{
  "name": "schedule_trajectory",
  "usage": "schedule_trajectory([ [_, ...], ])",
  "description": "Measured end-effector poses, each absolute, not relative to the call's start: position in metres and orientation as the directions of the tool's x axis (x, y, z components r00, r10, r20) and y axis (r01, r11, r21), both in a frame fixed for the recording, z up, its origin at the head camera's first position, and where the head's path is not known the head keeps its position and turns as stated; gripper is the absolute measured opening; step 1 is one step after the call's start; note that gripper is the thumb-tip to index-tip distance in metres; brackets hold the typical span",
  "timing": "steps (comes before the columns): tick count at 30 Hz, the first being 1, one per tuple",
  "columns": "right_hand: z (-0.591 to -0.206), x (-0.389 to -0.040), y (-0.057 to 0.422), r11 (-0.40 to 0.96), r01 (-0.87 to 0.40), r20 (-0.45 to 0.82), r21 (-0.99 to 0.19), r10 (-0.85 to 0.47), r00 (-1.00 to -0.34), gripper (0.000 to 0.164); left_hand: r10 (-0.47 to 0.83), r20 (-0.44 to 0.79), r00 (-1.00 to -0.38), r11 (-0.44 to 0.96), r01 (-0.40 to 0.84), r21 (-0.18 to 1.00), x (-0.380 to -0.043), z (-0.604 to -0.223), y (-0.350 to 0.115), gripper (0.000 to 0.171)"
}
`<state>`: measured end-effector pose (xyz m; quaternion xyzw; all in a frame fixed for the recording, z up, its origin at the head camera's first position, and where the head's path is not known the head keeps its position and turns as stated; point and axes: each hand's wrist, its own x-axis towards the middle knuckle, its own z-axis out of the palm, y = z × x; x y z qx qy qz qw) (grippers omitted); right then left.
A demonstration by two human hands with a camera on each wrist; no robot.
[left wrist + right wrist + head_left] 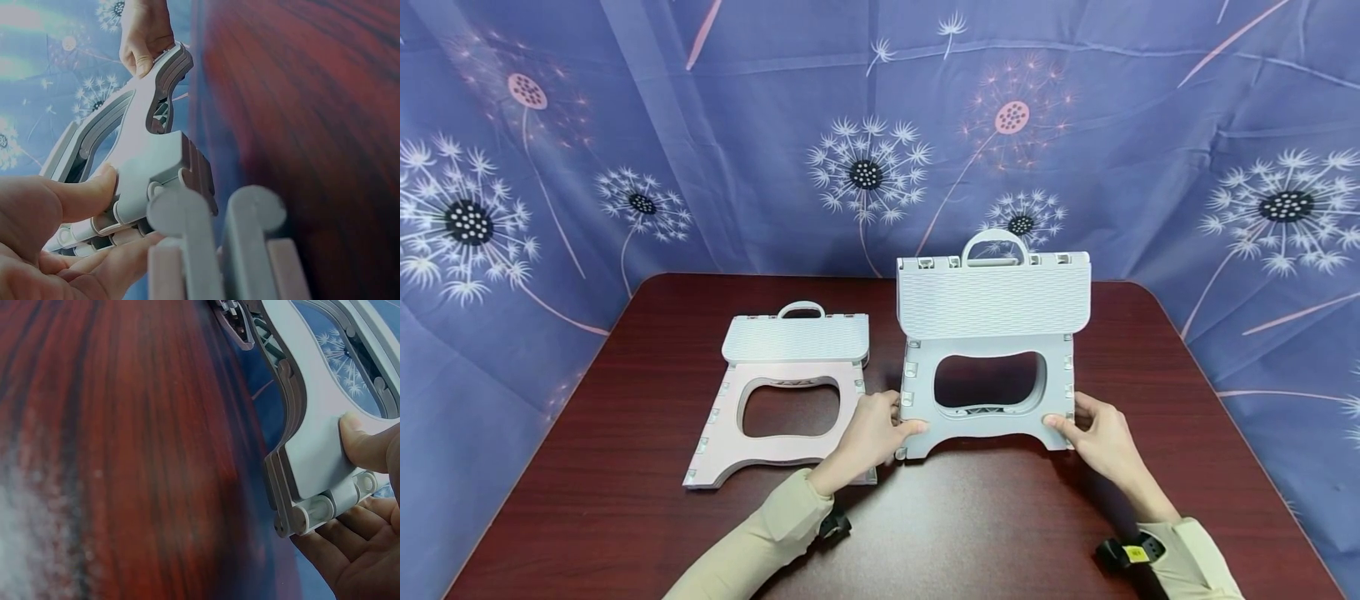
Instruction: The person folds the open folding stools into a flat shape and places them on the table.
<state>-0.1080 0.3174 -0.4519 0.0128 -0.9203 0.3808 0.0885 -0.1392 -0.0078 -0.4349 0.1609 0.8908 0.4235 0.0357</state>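
Note:
A folded grey-white plastic step stool (992,296) is held up off the table, its ribbed top and carry handle toward the back wall. My left hand (874,429) grips its lower left leg, thumb on the front face and fingers behind, as the left wrist view also shows with the stool's leg (147,162). On the other side my right hand (1105,442) pinches the lower right leg the same way; in the right wrist view the thumb lies on the flat panel (319,437). A second folded stool, pinkish with a white top (797,340), lies to the left, partly behind my left hand.
The dark red wooden table (970,525) has rounded back corners. Behind and beside it hangs a blue cloth (760,108) printed with dandelions. Black wrist straps (1131,552) sit at the cuffs of the light sleeves.

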Motion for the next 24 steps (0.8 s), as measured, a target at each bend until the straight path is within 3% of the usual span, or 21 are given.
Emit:
schedule_trajectory([
  [24, -0.4509, -0.1064, 0.3191, 0.708, -0.070, 0.149, -0.702, 0.050, -0.988, 0.030, 0.311, 0.030, -0.950, 0.586, 0.217, 0.781, -0.1370, -0.4327, -0.0064, 0.031],
])
